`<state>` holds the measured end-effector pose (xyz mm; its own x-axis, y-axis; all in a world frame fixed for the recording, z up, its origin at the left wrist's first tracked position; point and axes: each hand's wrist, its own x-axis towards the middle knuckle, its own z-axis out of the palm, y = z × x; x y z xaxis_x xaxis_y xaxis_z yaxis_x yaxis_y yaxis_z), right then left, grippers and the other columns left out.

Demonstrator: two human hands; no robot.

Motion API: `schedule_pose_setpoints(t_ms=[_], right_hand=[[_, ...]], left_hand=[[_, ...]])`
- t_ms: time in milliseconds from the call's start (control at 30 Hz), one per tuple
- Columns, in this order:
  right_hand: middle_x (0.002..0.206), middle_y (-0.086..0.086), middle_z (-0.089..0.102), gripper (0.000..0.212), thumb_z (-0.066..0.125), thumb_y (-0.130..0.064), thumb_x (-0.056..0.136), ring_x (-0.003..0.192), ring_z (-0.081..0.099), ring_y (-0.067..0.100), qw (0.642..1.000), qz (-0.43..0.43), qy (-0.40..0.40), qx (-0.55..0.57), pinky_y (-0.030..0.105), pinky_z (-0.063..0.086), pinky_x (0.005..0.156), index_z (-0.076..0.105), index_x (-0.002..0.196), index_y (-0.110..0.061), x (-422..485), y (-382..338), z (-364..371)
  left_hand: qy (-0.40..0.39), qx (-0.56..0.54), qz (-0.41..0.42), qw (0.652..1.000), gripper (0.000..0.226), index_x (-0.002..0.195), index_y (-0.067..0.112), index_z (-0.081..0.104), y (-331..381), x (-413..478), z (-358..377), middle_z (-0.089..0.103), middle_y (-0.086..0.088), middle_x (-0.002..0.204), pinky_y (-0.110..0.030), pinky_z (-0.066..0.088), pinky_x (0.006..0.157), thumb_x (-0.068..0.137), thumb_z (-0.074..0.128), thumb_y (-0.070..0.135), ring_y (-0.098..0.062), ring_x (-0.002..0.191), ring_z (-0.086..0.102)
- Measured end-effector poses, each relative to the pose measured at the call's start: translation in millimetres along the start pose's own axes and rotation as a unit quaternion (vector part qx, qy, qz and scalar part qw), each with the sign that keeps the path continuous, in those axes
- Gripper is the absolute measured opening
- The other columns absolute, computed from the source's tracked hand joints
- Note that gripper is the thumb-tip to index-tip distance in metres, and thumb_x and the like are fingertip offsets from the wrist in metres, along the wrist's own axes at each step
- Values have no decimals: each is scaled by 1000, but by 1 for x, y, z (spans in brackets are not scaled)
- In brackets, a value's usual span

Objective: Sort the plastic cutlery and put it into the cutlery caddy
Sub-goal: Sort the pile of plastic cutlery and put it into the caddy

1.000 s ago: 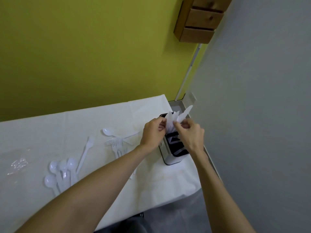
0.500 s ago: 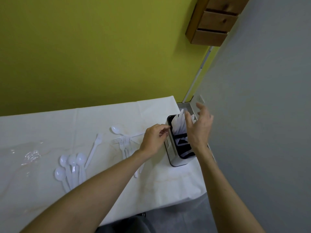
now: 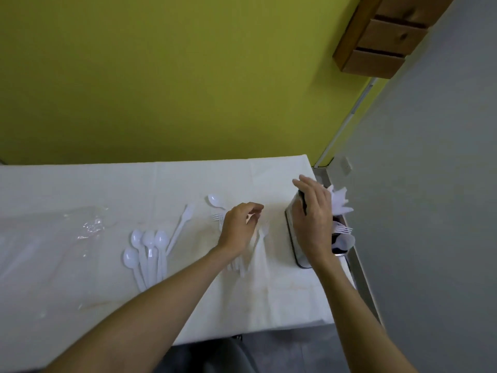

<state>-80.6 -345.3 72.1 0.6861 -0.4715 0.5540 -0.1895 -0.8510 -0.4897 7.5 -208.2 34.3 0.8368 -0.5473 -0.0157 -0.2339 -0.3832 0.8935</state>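
Observation:
The cutlery caddy (image 3: 291,232), metal-sided with a dark inside, stands at the table's right edge. It holds white knives (image 3: 341,201) at the far end, forks (image 3: 343,229) in the middle and a spoon (image 3: 347,242) nearest me. My right hand (image 3: 313,222) is flat, fingers spread, in front of the caddy's left side and rim, holding nothing. My left hand (image 3: 239,228) hovers with curled fingers over blurred loose forks (image 3: 265,230) on the cloth; a grip cannot be made out. Several spoons (image 3: 148,251) lie grouped at the left, with a knife (image 3: 183,224) beside them and a lone spoon (image 3: 215,201) farther back.
A clear plastic bag (image 3: 91,227) lies crumpled on the white tablecloth (image 3: 80,184) at the far left. The yellow wall runs behind the table. A grey wall closes the right side just past the caddy. A wooden drawer unit (image 3: 382,36) hangs at the top right.
Both hands let go of the knives, which now stand in the caddy. My left hand moved left to the loose forks. My right hand opened and shifted to the caddy's left side.

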Motion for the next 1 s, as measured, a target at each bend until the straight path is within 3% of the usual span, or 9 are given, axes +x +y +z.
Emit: schedule_pose_setpoints(t_ms=[133, 267, 333, 433, 500, 633, 767, 900, 1000], right_hand=[[118, 9, 67, 40, 66, 11, 75, 111, 58, 26, 980, -45, -191, 11, 40, 51, 94, 69, 110, -8, -56, -35, 51], [131, 12, 62, 44, 75, -2, 77, 120, 60, 29, 921, -95, -377, 1, 46, 53, 96, 67, 119, -15, -107, -72, 95], [148, 12, 46, 51, 66, -10, 89, 136, 45, 31, 897, -107, -429, -3, 48, 39, 112, 52, 137, -20, -120, -93, 115], [163, 11, 6, 57, 43, -18, 103, 151, 5, 29, 873, -111, -474, -26, 41, 6, 120, 18, 154, -27, -115, -122, 140], [163, 6, -11, 58, 32, -22, 105, 151, -9, 26, 860, -112, -494, -52, 40, -4, 120, 3, 156, -28, -106, -134, 154], [163, 3, -14, 55, 14, -33, 105, 150, -12, 22, 829, -112, -539, -99, 40, -9, 120, -5, 156, -20, -100, -127, 171], [163, 3, -9, 77, -15, -39, 85, 151, -6, 21, 841, -125, -516, -107, 42, -6, 123, 2, 156, -14, -115, -101, 158], [164, 4, 4, 64, 0, -28, 95, 151, 4, 23, 859, -91, -493, -105, 35, -13, 117, 16, 155, -13, -122, -81, 135], [154, 14, 36, 48, 32, -22, 99, 143, 33, 33, 892, -62, -434, -110, 43, 10, 117, 39, 145, -12, -123, -83, 130]], left_hand=[[59, 84, -65, 993, 27, 111, 15, 68, -66, -43, -45, 67, 2, 113, -20, 41, 94, 91, 55, 2, -15, 109, 58], [134, 221, -73, 963, 39, 123, 10, 60, -125, -104, -95, 58, -7, 127, -43, 43, 105, 87, 61, -2, -26, 121, 49], [129, 285, -88, 946, 47, 135, 8, 51, -148, -130, -112, 49, -11, 140, -46, 37, 110, 89, 61, 6, -32, 131, 44], [45, 345, -113, 931, 60, 149, 13, 28, -171, -156, -123, 23, -7, 157, -34, 9, 121, 96, 38, 41, -26, 146, 21], [-14, 355, -135, 925, 72, 153, 21, 9, -176, -161, -124, -2, 0, 160, -33, -8, 120, 93, 23, 58, -18, 148, -3], [-63, 358, -134, 922, 86, 151, 26, -10, -175, -150, -124, -26, 4, 156, -37, -13, 116, 80, -2, 75, -15, 144, -25], [-101, 368, -123, 916, 77, 150, 26, -10, -169, -131, -119, -30, 2, 155, -39, -13, 115, 87, 12, 62, -17, 142, -29], [-127, 354, -91, 922, 74, 144, 30, -21, -161, -116, -109, -30, 3, 154, -41, -10, 115, 82, -5, 69, -18, 144, -26], [-98, 327, -91, 935, 70, 144, 29, -23, -166, -116, -110, -23, 3, 156, -41, -1, 121, 81, -25, 60, -17, 146, -19]])
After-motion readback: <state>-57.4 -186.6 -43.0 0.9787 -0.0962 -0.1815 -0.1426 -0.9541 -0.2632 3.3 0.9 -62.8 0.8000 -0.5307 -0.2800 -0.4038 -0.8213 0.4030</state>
